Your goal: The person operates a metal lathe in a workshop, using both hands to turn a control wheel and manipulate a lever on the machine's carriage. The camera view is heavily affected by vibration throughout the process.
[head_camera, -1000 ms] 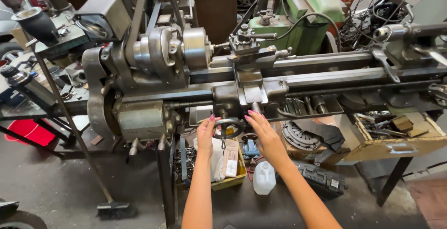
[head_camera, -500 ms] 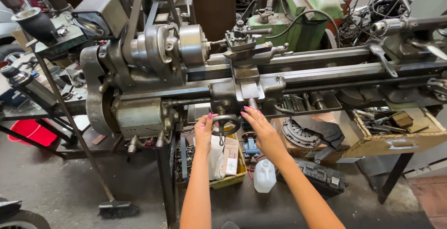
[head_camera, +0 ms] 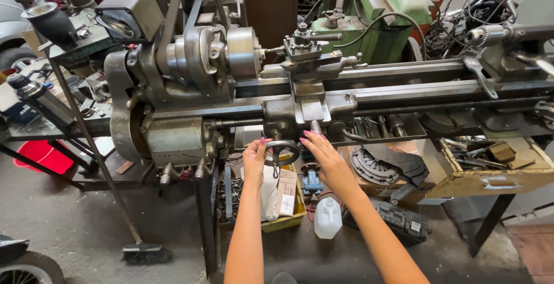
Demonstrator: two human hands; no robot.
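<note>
A big grey metal lathe [head_camera: 277, 88] fills the middle of the room, with a round chuck [head_camera: 242, 53] on its left part and long rails running off to the right. A green machine [head_camera: 386, 12] stands far behind it. Low on the front of the lathe is a small dark handwheel [head_camera: 281, 152]. The left hand [head_camera: 255, 160] has its fingers curled on the left side of the wheel, and the right hand [head_camera: 323, 157] lies on its right side with fingers mostly straight, touching the rim. Under the lathe sits a yellow bin [head_camera: 291, 217] with a white bag and cardboard packs in it. Just right of it, on the floor, is a white plastic jug [head_camera: 328, 217], with a black case [head_camera: 398, 221] beside it. To the right, a wooden tray [head_camera: 490, 181] holds loose metal tools and bits. A round toothed metal disc [head_camera: 374, 165] lies near the right hand. On the left is a red bucket [head_camera: 43, 157] and a broom [head_camera: 144, 252] leaning by the lathe. The floor [head_camera: 75, 226] is grey concrete.
</note>
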